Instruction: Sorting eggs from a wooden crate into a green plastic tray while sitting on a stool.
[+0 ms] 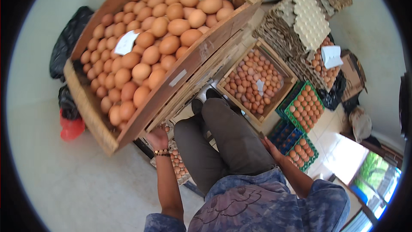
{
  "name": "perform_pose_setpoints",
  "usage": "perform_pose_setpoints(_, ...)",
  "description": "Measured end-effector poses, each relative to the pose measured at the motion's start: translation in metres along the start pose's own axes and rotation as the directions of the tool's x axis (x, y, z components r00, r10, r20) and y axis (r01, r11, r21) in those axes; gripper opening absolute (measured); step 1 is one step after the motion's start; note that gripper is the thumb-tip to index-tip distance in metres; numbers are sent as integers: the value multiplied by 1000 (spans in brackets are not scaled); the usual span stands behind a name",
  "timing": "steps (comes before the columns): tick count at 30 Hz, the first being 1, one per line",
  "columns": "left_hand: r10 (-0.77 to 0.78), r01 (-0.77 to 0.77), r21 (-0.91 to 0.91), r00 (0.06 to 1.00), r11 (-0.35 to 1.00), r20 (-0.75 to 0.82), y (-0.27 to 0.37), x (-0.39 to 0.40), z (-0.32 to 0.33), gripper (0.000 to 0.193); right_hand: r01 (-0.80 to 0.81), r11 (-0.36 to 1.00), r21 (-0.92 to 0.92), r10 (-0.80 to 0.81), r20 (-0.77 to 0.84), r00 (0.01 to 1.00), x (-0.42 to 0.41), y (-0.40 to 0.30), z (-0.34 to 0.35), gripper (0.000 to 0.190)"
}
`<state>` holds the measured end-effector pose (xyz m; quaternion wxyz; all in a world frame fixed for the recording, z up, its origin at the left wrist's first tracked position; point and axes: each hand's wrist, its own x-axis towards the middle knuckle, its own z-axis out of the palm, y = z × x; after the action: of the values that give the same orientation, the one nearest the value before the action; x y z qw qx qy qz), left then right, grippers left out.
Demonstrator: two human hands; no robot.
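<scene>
A large wooden crate [193, 54] full of brown eggs [159, 26] stands at the upper left, with a white paper slip [126, 43] on the eggs. My left hand [157, 138], with beaded bracelets at the wrist, is at the crate's lower near side; its fingertips are partly hidden, so its grip cannot be told. Beside my right thigh is my right hand [272, 148], close to the corner of a smaller wooden crate [239, 105] of brown eggs. Its fingers are partly hidden. Below my left hand, more eggs [178, 164] lie in a fibre tray.
Green plastic egg trays [317, 95] and blue trays [291, 137] stand on the floor at right. Stacked fibre egg trays [310, 19] rise behind them, near a cardboard box [351, 77]. Black plastic bags [72, 42] hang or lie by the left wall. A doorway is at lower right.
</scene>
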<state>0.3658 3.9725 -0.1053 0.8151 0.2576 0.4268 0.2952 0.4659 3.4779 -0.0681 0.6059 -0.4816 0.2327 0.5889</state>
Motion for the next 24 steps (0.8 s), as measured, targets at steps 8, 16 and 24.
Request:
perform_pose_setpoints(8, 139, -125, 290, 990, 949, -29, -26, -41, -13, 66, 72, 996, -43, -75, -56, 996, -2, 31, -27, 58)
perform_pose_setpoints(16, 94, -320, 942, 940, -102, 329, -34, -136, -8, 79, 245, 969, 17, -242, -97, 965, 5, 88, -71, 48)
perform_pose_setpoints(24, -195, -467, 600, 865, -649, 462, -64, -200, 33, 75, 267, 780, -565, -471, -252, 845, -22, 67, -76, 40)
